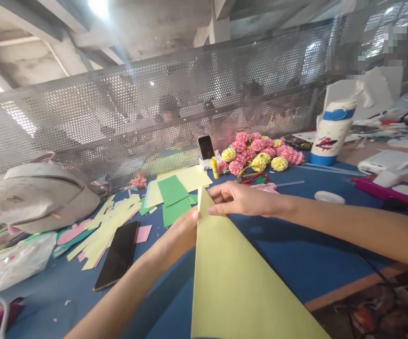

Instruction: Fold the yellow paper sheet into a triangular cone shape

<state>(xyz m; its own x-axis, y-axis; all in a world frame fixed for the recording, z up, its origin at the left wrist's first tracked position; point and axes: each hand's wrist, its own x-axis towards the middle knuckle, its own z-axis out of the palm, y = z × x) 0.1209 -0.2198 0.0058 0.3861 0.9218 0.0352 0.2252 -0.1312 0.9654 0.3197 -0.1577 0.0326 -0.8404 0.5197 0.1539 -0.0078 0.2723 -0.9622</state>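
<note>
A large sheet of yellow paper (232, 278), folded to a narrow point at its far end, is held up over the blue table. My left hand (186, 226) grips its left edge near the point, with the thumb on the front and the other fingers hidden. My right hand (237, 200) pinches the right edge close to the tip, its thumb lying on the front face. Beyond my hands are green paper pieces (173, 190) and a yellow glue stick (214, 168). Scissors with red handles (256, 178) lie just past my right hand.
Pink and yellow paper flowers (256, 149) are heaped at the back, beside a propped phone (206, 147). A bottle (332, 134) stands right. To the left lie a dark phone (119, 254), paper strips (114, 223) and a backpack (44, 193). A perforated screen (129, 113) runs behind the table.
</note>
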